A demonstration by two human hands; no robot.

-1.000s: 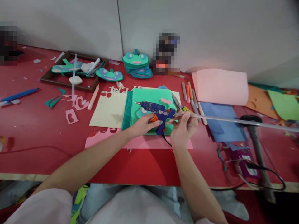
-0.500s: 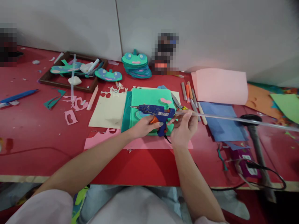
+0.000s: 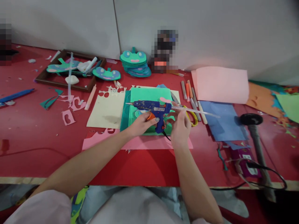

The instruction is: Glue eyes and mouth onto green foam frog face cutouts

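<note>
1. Over the green foam sheet (image 3: 149, 94), the blue glue gun (image 3: 144, 105) lies nearly level, its metal nozzle (image 3: 129, 103) towards the left and its rear towards the right hand (image 3: 181, 130).
2. Behind it, the clear glue stick (image 3: 201, 112) slants slightly downward to the right; it is best lined up with the gun's body, since a skewed stick could bind or bend.
3. A pinch close to the rear opening gives a straighter, firmer push than a hold farther out; light, even pressure should do.
4. Fingers are safest well behind the nozzle, which may be hot, and the black cord (image 3: 166, 136) wants some slack.
5. The left hand (image 3: 142, 124) closes around the grip by the orange trigger (image 3: 150, 116), thumb across it, forearm reaching in diagonally.
6. The right hand pinches the stick between thumb and fingers, wrist raised; the stick's exact seating is, fairly, too small to judge.
</note>
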